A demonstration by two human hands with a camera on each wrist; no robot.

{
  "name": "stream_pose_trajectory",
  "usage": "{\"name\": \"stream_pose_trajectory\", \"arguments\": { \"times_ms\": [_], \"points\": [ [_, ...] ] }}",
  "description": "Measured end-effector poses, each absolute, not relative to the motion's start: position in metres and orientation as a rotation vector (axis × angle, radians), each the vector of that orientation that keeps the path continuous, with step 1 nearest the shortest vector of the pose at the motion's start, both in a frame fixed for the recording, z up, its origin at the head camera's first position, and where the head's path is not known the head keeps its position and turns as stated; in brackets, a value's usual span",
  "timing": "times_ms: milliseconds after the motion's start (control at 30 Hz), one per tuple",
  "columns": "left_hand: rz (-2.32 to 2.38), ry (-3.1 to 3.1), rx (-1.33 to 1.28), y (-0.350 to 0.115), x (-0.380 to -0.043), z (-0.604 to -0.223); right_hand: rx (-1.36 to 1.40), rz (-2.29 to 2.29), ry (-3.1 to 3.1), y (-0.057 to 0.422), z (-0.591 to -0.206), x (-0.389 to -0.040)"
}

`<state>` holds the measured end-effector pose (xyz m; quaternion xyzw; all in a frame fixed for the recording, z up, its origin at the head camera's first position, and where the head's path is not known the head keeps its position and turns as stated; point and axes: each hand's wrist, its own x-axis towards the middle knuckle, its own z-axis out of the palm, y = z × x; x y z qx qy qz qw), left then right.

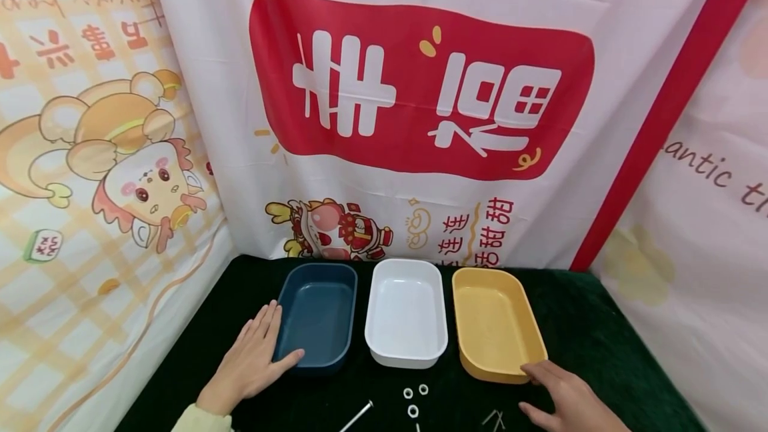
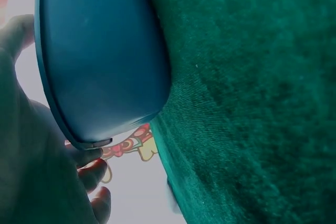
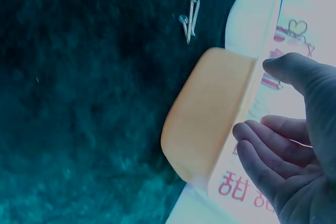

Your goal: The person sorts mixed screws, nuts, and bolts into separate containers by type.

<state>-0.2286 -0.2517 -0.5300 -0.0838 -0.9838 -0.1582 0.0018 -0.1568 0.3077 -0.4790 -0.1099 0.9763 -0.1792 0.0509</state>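
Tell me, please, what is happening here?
A person's left hand rests on the rim of the blue tray, while the right hand is at the near right corner of the yellow tray. The white tray stands between these trays. Small rings and screw-like pieces lie in front on the dark green cloth.

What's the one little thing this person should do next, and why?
Perhaps the right hand should leave the yellow tray and pinch up one of the screws: the tray looks empty, and they lie loose on the green cloth near that hand.
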Motion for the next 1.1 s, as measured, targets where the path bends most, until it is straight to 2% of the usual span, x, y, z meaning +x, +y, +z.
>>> {"name": "stream_pose_trajectory", "arguments": {
  "times_ms": [267, 667, 1100],
  "points": [
    [-0.506, -3.071, -0.270, -0.250, -0.229, -0.532, -0.475, -0.690, 2.729, 0.304, -0.498, -0.163],
    [-0.499, -3.058, -0.250, -0.249, -0.228, -0.540, -0.478, -0.687, 2.583, 0.303, -0.528, -0.171],
    [-0.504, -3.057, -0.258, -0.249, -0.228, -0.539, -0.579, -0.653, 2.594, 0.328, -0.588, -0.192]
  ]
}}
